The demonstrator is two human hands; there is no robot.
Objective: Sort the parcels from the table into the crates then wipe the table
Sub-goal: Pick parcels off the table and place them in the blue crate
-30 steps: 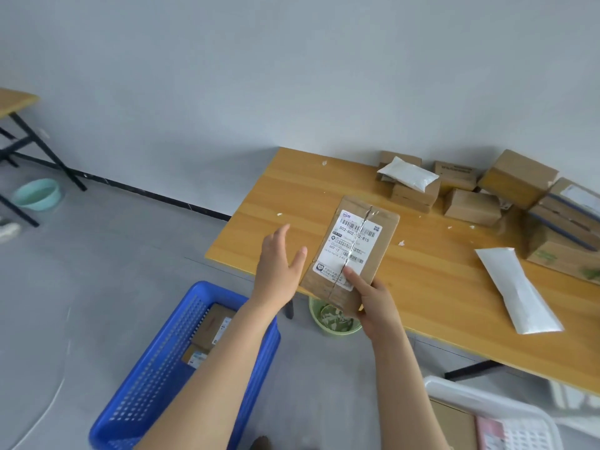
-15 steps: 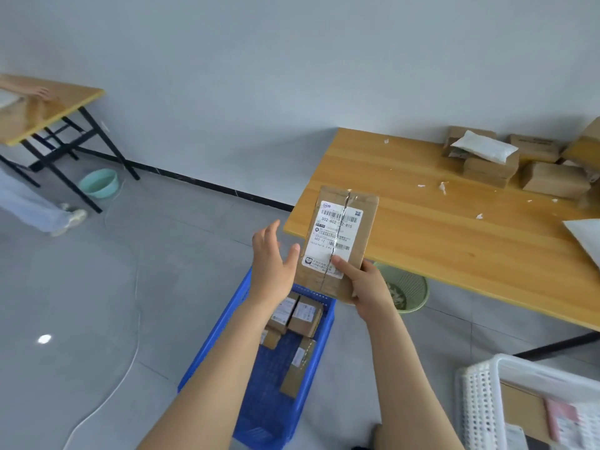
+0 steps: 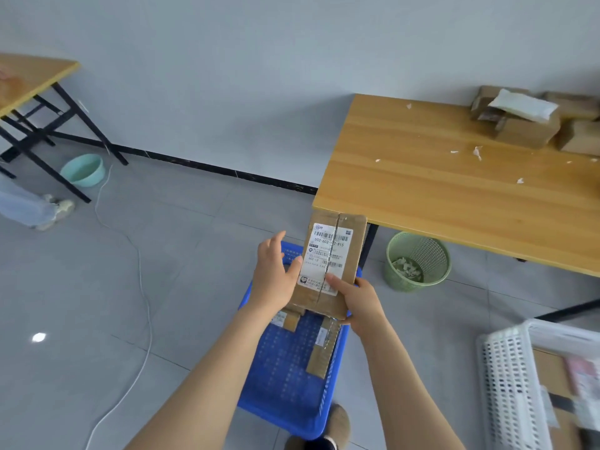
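A person's two bare hands hold a brown cardboard parcel (image 3: 331, 261) upright above a blue plastic crate (image 3: 285, 368) on the grey tiled floor. The right hand (image 3: 360, 300) grips the parcel's lower right corner, its thumb pressed flat on the white shipping label (image 3: 326, 258), whose barcode and printed number face the camera. The left hand (image 3: 276, 277) is spread, fingers pointing up and slightly apart, with the thumb and palm edge resting against the parcel's left side. Directly beneath both hands, small labelled cardboard parcels (image 3: 319, 349) lie in the blue crate, some hidden behind the held box. Just beyond the parcel's top edge stands the near corner of a wooden table (image 3: 438, 190), strewn with white paper scraps (image 3: 477, 152); at its far end, well to the right of the right hand, a stack of cardboard boxes (image 3: 526, 131) carries a white padded mailer (image 3: 522, 105). Under the table, right of the right hand, sits a green mesh wastebasket (image 3: 418, 261) holding scraps. Below and to the right of the right forearm, a white plastic crate (image 3: 509, 384) contains blurred packages. Far to the left of the left hand, a mint-green basin (image 3: 82, 170) sits beneath a second table (image 3: 29, 79), and a white cable (image 3: 143, 287) trails across the floor.
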